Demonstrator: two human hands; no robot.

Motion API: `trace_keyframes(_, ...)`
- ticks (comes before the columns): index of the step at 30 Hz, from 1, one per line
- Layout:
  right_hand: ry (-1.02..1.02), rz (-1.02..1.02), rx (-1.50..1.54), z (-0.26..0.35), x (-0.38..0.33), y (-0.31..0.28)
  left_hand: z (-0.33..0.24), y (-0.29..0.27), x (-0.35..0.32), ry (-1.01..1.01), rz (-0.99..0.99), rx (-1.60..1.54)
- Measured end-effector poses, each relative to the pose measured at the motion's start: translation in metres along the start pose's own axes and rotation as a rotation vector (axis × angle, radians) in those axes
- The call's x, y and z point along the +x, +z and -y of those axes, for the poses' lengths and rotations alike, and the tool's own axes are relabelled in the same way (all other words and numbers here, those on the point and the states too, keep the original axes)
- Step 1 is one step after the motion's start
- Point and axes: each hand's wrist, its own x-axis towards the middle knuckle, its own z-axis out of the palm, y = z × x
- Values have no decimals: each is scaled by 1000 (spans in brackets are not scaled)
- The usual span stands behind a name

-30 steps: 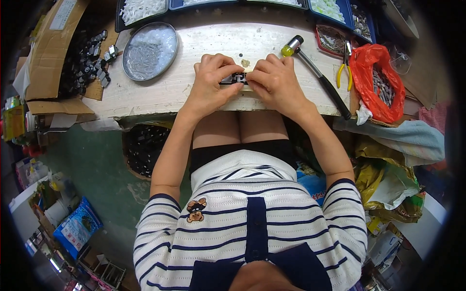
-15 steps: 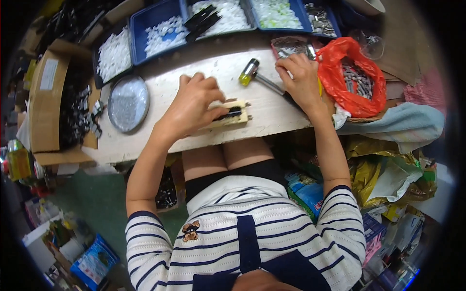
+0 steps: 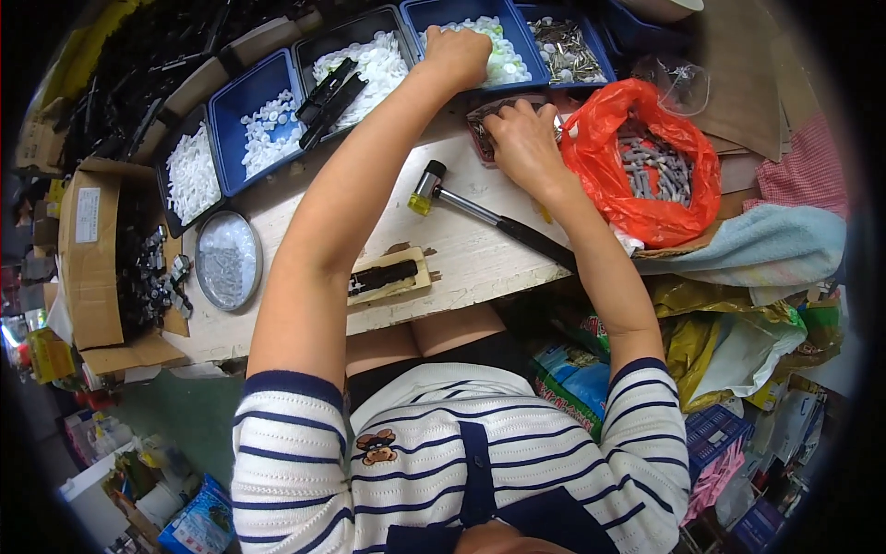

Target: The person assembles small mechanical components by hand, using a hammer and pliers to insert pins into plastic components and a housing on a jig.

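My left hand (image 3: 459,57) reaches over a blue bin (image 3: 537,57) of small white and greenish round plastic pieces. Its fingers curl down, and whatever they pinch is hidden. Bent over a small clear tray (image 3: 480,159) of little metal parts, my right hand (image 3: 524,143) has its fingers drawn in, the tips out of sight. A long black plastic part (image 3: 383,275) lies in a cream-coloured holder (image 3: 423,279) near the table's front edge, untouched by either hand. Right of the holder lies a hammer (image 3: 475,211) with a yellow-and-black head and dark grip.
More bins of white pieces (image 3: 192,171) line the back, one with black parts (image 3: 330,102) laid across it. A round dish (image 3: 228,260) and a cardboard box (image 3: 95,249) of black parts stand left. A red bag (image 3: 688,217) of grey pieces sits right, beside a towel (image 3: 748,238).
My left hand has left the black part in the holder and moved up and right to the bin. My right hand stays at the small tray, shifting slightly. The view has turned a little.
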Motion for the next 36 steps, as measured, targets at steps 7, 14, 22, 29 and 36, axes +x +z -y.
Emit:
trace_keyframes(7,-31,-43,78,-9,-3,-5,6,0,3,-26,-113,-131)
trace_keyframes(14,5,-78,177,-23,-12,-8,21,-34,-44,-198,-222,-1223)
trace_keyframes(22,129,-44,1177,43,-42,-48,-9,-12,-219,-118,-240,-2317)
trace_keyframes(29,14,108,1459,110,-47,-39,-25,10,-288,21,-390,-2531)
trace_keyframes(36,25,215,1536,131,-50,-40,-22,10,-301,100,-469,-2462)
